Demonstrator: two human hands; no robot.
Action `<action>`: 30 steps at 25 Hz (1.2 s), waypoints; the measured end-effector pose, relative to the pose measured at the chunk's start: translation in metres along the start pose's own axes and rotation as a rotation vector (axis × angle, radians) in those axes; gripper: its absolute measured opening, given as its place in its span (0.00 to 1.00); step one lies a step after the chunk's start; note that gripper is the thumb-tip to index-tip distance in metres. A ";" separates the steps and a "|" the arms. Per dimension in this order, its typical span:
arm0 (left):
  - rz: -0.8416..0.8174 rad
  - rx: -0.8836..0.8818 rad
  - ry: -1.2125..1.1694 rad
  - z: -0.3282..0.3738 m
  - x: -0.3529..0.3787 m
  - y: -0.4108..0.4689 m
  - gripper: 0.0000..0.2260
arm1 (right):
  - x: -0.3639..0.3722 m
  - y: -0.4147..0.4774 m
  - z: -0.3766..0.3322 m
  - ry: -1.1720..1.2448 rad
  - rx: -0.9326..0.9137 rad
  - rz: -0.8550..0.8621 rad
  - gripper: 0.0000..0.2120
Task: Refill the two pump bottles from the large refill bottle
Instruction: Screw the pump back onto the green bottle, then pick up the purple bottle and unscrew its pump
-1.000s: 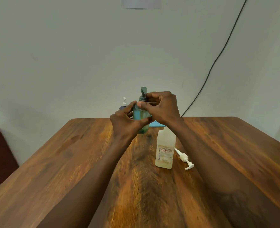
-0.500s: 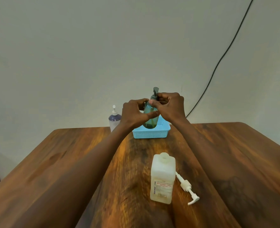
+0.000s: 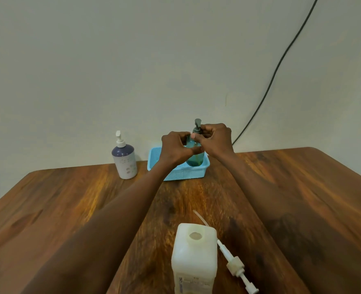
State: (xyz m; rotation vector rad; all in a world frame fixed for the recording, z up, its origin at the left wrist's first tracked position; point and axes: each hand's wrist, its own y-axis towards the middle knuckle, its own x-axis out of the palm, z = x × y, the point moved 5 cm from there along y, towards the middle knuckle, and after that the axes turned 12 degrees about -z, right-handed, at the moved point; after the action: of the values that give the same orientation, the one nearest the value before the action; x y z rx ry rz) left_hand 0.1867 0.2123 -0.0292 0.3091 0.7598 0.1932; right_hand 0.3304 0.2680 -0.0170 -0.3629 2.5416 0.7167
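A teal glass pump bottle [image 3: 195, 157] with a grey pump head stands in the right half of a light blue basket [image 3: 182, 172] at the table's far edge. My left hand [image 3: 175, 147] grips the bottle's body. My right hand [image 3: 214, 138] pinches its grey collar just below the pump head. A white pump bottle with a purple shoulder [image 3: 125, 160] stands left of the basket. The large translucent refill bottle [image 3: 194, 259] stands near me with its mouth uncapped. Its white pump [image 3: 234, 265] lies on the table to its right.
The wooden table [image 3: 69, 209] ends at a plain wall close behind the basket. A dark cable [image 3: 281, 60] runs down the wall to the right of my hands.
Both hands carried the teal bottle away from me and set it down inside the blue basket. The view tilted down, so the refill bottle now sits lower in frame.
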 end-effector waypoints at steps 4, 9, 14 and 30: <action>-0.023 -0.044 0.031 -0.023 0.025 0.003 0.18 | 0.012 0.005 0.030 -0.043 0.054 -0.049 0.12; -0.019 -0.061 0.034 -0.039 0.035 0.004 0.19 | 0.020 0.007 0.046 -0.056 0.088 -0.051 0.17; -0.146 -0.112 0.056 -0.049 0.037 -0.003 0.34 | 0.016 0.005 0.039 -0.111 0.129 -0.095 0.21; 0.611 -0.476 -0.028 -0.134 -0.101 -0.088 0.51 | 0.053 -0.015 -0.063 -0.134 -0.107 -0.146 0.21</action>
State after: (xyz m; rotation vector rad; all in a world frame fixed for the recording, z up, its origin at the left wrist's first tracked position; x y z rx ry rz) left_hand 0.0269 0.1286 -0.0858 0.0803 0.5521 0.9290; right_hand 0.2670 0.2146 -0.0023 -0.5133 2.3304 0.7958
